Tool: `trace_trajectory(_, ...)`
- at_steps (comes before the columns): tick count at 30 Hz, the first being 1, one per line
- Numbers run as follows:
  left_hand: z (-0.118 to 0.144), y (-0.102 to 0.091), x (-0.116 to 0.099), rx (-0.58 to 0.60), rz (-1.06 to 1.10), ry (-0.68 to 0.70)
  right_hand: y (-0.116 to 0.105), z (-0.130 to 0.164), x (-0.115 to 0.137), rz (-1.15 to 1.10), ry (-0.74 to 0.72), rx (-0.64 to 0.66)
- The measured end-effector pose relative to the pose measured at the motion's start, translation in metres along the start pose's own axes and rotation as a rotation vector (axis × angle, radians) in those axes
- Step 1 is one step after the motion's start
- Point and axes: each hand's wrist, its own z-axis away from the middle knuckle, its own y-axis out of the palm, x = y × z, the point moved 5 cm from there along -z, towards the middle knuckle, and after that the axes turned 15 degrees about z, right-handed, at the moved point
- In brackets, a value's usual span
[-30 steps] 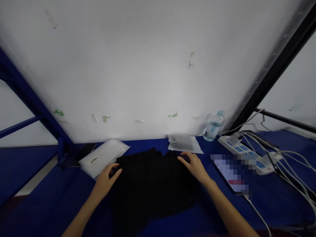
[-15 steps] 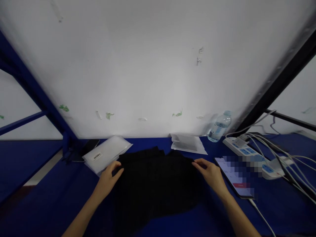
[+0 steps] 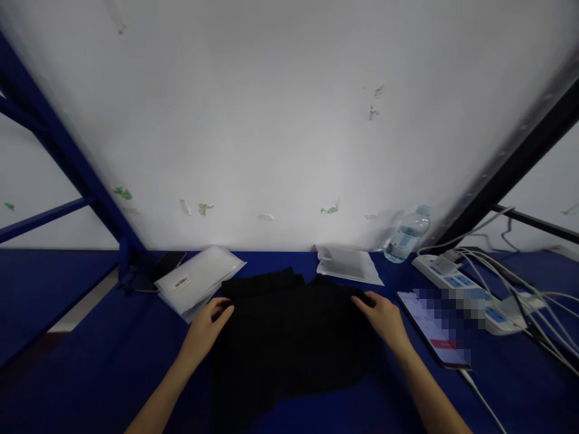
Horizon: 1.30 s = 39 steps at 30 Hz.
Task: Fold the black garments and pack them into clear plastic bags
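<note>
- Left hand (image 3: 205, 328) lies on the left edge of the flat black cloth garment (image 3: 289, 331); whether it pinches is unclear.
- Right hand (image 3: 384, 319) lies likewise on the right edge.

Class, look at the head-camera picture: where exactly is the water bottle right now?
The water bottle lies tilted at the back right of the blue table, against the white wall, between the white packet and the power strip.

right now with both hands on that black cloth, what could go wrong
1. The right hand rests at the black cloth's edge, close to the phone; a sideways tug could knock it.
2. The left hand sits beside the plastic bag, which could get dragged along.
</note>
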Motion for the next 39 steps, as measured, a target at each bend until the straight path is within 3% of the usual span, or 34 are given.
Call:
trace_trajectory(3, 0.001, 0.002, 0.003, 0.014, 0.059, -0.03, -0.019, 0.011, 0.029, 0.057, -0.05, -0.197)
trace_trajectory(7, 0.004, -0.001, 0.0, -0.003, 0.104, -0.036, -0.027, 0.047, 0.101, 0.082, -0.294, -0.43)
trace_trajectory(10, 0.005, -0.003, -0.002, -0.011, 0.11, -0.021, -0.003, 0.076, 0.15, 0.156, -0.543, -0.42)
trace_trajectory(13, 0.006, -0.004, -0.001, -0.005, 0.126, -0.007, 0.022, 0.094, 0.17, 0.164, -0.685, -0.311)
trace_trajectory(16, 0.005, -0.004, 0.002, 0.01, 0.139, 0.003, 0.023, 0.093, 0.158, 0.012, -0.65, -0.248)
trace_trajectory(19, 0.004, -0.003, 0.003, 0.038, 0.14, 0.026, 0.015, 0.075, 0.127, -0.022, -0.395, -0.274)
trace_trajectory(22, 0.005, -0.002, -0.001, 0.056, 0.141, 0.051, 0.025, 0.058, 0.104, 0.014, -0.213, -0.148)
trace_trajectory(24, 0.006, -0.002, -0.005, 0.06, 0.134, 0.057, 0.036, 0.051, 0.098, -0.027, -0.19, -0.007)
trace_trajectory(26, 0.008, 0.0, -0.01, 0.064, 0.119, 0.051, 0.039, 0.047, 0.097, -0.08, -0.182, 0.056)
trace_trajectory(31, 0.014, 0.022, -0.019, 0.091, 0.064, 0.061, 0.023, 0.037, 0.08, -0.09, -0.132, 0.025)
trace_trajectory(35, 0.016, 0.041, -0.021, 0.128, 0.053, 0.068, 0.025, 0.034, 0.058, -0.049, -0.111, 0.109)
trace_trajectory(39, 0.012, 0.036, -0.019, 0.133, 0.062, 0.044, 0.027, 0.043, 0.063, -0.119, -0.161, 0.124)
